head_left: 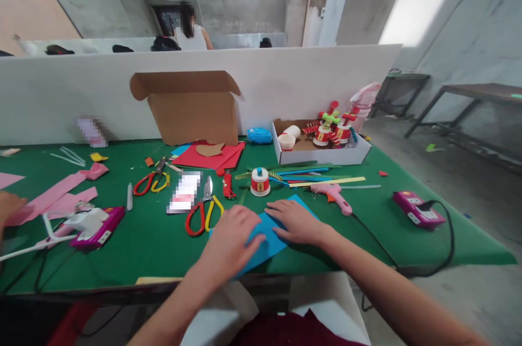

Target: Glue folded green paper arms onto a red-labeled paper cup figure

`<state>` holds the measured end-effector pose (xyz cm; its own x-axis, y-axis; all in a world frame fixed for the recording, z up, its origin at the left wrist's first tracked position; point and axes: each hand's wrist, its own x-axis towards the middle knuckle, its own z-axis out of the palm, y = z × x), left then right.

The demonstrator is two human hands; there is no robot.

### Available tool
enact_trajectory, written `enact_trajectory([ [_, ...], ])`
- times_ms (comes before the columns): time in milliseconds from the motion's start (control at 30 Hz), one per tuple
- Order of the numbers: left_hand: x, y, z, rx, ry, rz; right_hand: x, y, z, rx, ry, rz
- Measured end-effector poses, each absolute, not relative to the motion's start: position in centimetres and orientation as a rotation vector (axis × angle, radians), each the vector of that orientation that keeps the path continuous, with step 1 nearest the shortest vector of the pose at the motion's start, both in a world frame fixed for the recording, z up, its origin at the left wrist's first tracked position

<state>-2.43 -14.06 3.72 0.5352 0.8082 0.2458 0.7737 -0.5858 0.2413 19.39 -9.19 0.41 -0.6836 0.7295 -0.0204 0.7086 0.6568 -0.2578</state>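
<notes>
A sheet of blue paper (267,251) lies at the table's front edge, partly hidden under both hands. My left hand (234,240) rests over its left part, thumb held away from the fingers. On the paper's upper right part my right hand (297,222) lies flat with fingers spread. Just behind stands an upturned paper cup (260,183) with a red band and coiled paper strips at its sides. Scissors (203,210) with one red and one yellow handle lie beside my left hand. A pink glue gun (332,196) is to the right of my right hand.
Behind the cup are paper strips (310,174) and a white box (326,156) of cup figures. Red paper (212,158), a second pair of scissors (153,178) and a phone (185,192) lie left. Purple power strips (418,210) have cords. Another person's hand (12,204) is far left.
</notes>
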Motion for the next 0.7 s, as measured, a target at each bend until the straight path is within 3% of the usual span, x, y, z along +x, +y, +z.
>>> enact_trajectory([
  [200, -0.5, -17.3, -0.3, 2.725, 1.425, 0.268, 17.5, -9.1, 0.9, -1.464, -2.765, 0.167],
  [467, -2.1, -16.3, 0.8, 2.519, 1.379, 0.118, 16.9, -8.9, 1.4, -1.487, -2.738, 0.197],
  [600, -3.1, -13.6, 1.6, 2.522, 1.609, 0.259, 16.8, -9.4, 1.5, -1.130, -2.764, 0.431],
  [700, -3.4, -11.4, 1.7, 2.565, 1.527, 0.137, 16.9, -10.0, 1.0, -0.809, -2.821, 0.621],
])
